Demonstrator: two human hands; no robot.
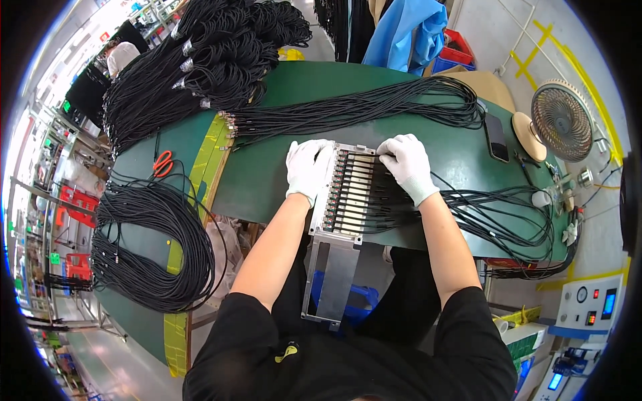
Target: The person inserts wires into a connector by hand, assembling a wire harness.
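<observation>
A metal fixture (350, 148) lies at the near edge of the green table, its lower plate (341, 274) reaching out over my lap. A column of cable connectors (340, 194) sits in its slots, with pale strips beside them and black cables (384, 204) running off to the right. My left hand (309, 170), in a white glove, grips the fixture's upper left edge with curled fingers. At the upper right corner, my right hand (406, 166), also gloved, pinches a black cable by the topmost slots. Its fingertips partly hide that cable's end.
Behind the fixture lies a long cable bundle (348, 110); big cable heaps (221, 60) stand back left. A cable coil (157, 247) and orange scissors (162, 164) are at left. On the right are a phone (495, 137), a fan (562, 120) and loose cables (508, 207).
</observation>
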